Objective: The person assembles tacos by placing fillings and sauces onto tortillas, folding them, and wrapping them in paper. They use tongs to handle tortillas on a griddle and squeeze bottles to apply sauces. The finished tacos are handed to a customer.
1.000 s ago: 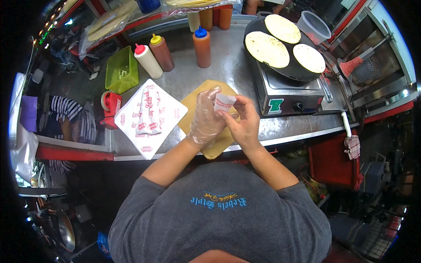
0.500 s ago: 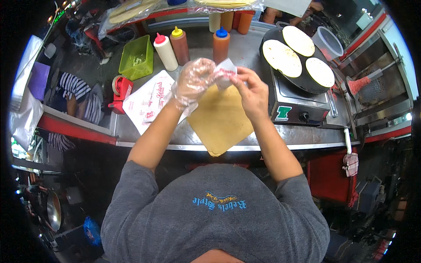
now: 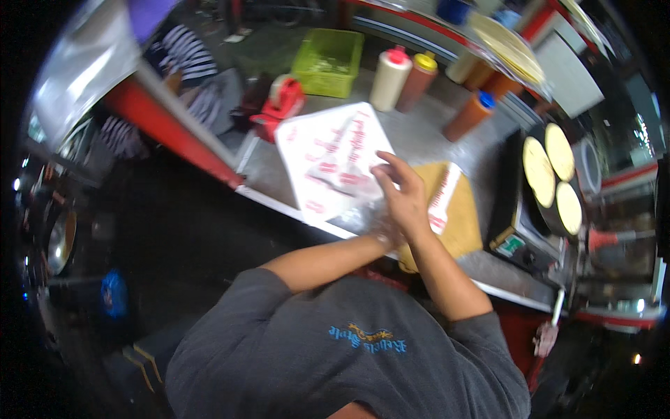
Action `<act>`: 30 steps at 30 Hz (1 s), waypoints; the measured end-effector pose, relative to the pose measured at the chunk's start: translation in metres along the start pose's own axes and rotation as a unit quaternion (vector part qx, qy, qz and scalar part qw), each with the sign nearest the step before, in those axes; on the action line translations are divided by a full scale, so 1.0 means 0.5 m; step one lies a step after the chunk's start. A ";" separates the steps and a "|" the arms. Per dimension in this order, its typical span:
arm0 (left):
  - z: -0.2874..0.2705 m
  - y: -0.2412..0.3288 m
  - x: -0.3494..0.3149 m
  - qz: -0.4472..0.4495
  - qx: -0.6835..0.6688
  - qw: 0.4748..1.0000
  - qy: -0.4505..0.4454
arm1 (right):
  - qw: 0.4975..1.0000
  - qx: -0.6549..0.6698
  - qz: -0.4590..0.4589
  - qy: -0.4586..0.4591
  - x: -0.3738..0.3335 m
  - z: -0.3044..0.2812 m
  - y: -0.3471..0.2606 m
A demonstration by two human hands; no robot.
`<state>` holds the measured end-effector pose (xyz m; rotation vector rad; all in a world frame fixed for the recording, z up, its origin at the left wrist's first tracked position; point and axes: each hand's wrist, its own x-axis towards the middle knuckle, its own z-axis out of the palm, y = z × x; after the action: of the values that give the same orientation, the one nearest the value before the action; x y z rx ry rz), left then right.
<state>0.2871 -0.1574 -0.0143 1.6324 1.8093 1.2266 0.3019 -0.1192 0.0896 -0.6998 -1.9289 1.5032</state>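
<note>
Left of the hands (image 3: 406, 199) — printed paper (image 3: 307, 150)

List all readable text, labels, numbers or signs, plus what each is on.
Wording not copied out; where it stands:
Dark grey cloth T-shirt: blue lettering, upside down, partly legible; yellow line too blurred.
White square paper sheet: red print, too blurred to read reliably.
Narrow white paper piece: red print, blurred.
Green-and-white sticker on the boxy metal stove: too small.
No number readable.
</note>
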 end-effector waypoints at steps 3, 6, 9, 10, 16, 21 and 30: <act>0.005 0.013 -0.016 0.034 0.030 0.999 0.025 | 0.983 0.111 0.047 -0.140 0.154 0.227 -0.012; 0.004 0.009 -0.031 0.045 0.021 0.998 0.030 | 0.957 0.080 0.263 -0.090 0.273 0.426 0.001; -0.001 -0.001 -0.042 0.060 0.013 0.997 0.035 | 0.880 0.361 0.295 0.091 0.297 0.559 0.033; -0.002 -0.002 -0.043 0.065 0.010 0.997 0.037 | 0.895 0.359 0.245 0.098 0.293 0.584 0.051; -0.008 0.001 -0.017 0.056 -0.006 0.997 0.056 | 0.974 -0.167 -0.078 0.135 0.215 0.578 0.130; -0.015 -0.003 -0.001 0.076 0.037 0.996 0.035 | 0.981 0.007 -0.169 -0.093 0.070 0.292 0.058; -0.007 0.024 0.004 0.104 0.156 0.978 0.092 | 0.959 -0.179 0.005 0.218 -0.138 -0.227 0.139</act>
<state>0.2908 -0.1575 -0.0024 1.9788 2.0723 1.2663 0.4349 -0.0774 0.0343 -1.0969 -1.8568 0.9033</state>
